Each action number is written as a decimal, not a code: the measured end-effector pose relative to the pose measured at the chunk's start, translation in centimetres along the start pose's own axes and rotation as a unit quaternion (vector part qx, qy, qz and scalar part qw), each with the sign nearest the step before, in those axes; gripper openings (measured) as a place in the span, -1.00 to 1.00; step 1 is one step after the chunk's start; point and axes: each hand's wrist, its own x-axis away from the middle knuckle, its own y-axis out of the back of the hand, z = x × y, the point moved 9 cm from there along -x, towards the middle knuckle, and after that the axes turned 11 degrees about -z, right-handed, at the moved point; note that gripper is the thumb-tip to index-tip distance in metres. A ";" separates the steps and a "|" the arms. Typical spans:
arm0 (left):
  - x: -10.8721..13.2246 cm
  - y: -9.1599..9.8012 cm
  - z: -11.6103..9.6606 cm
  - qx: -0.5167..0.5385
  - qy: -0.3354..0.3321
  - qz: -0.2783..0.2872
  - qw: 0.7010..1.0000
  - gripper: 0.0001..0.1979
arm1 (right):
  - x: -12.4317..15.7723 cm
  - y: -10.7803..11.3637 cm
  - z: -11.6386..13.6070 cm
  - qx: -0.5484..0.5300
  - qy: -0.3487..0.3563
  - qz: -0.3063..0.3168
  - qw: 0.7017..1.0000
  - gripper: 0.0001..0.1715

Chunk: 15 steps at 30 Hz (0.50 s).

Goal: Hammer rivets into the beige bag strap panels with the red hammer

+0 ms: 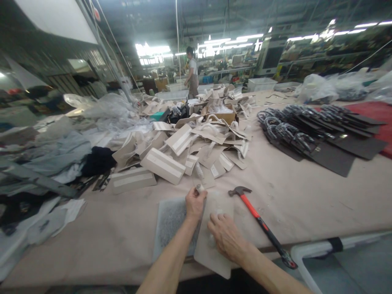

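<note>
My left hand (195, 203) is closed, with a small greyish cylindrical piece (199, 188) pinched between thumb and fingers. Right beside it, my right hand (225, 234) lies with curled fingers on a beige bag panel (211, 259), gripping around a pale, plastic-wrapped strip that the fingers mostly hide. The panel slants across the table's front edge and overlaps a speckled grey slab (170, 220), which lies under my left forearm. To the right rests a claw hammer (255, 212) with a red and black handle, touched by neither hand.
Beyond my hands rises a heap of beige bag panels (165, 165) with wrapped handles. Dark panels with wrapped handles (330, 155) lie in a stack at right. Cloth and plastic (70, 151) crowd the left. A white-rimmed bin (301, 261) stands front right. A person (192, 73) stands farther back.
</note>
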 end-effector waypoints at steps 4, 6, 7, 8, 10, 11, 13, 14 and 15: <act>-0.5 1.5 -6.9 0.089 -0.051 -0.062 0.993 -0.63 | -0.6 1.9 -3.2 0.028 -0.161 0.003 0.986 -0.70; 0.1 1.5 -10.0 0.072 -0.105 -0.032 0.991 -0.65 | -0.5 2.2 -4.1 -0.031 -0.216 0.014 0.976 -0.70; 0.4 1.2 -10.8 0.057 -0.118 -0.009 0.991 -0.66 | -0.3 2.1 -4.4 -0.063 -0.237 0.016 0.969 -0.65; 0.9 0.9 -10.8 0.042 -0.120 0.017 0.992 -0.68 | -0.1 1.8 -4.5 -0.092 -0.257 0.016 0.962 -0.58; 1.7 0.1 -9.3 0.019 -0.093 0.067 0.993 -0.70 | 0.5 0.7 -4.5 -0.134 -0.289 0.018 0.948 -0.46; 2.1 -0.2 -7.9 0.010 -0.072 0.083 0.994 -0.71 | 0.7 0.0 -4.4 -0.150 -0.302 0.018 0.941 -0.44; 2.8 -0.6 -5.0 -0.009 -0.036 0.100 0.994 -0.72 | 1.1 -1.1 -3.9 -0.185 -0.317 0.014 0.930 -0.44; 3.2 -0.6 -3.7 -0.018 -0.025 0.107 0.994 -0.72 | 1.2 -1.4 -3.7 -0.201 -0.322 0.010 0.925 -0.45; 3.4 -0.7 -2.7 -0.027 -0.019 0.113 0.993 -0.71 | 1.3 -1.7 -3.6 -0.214 -0.328 0.005 0.920 -0.46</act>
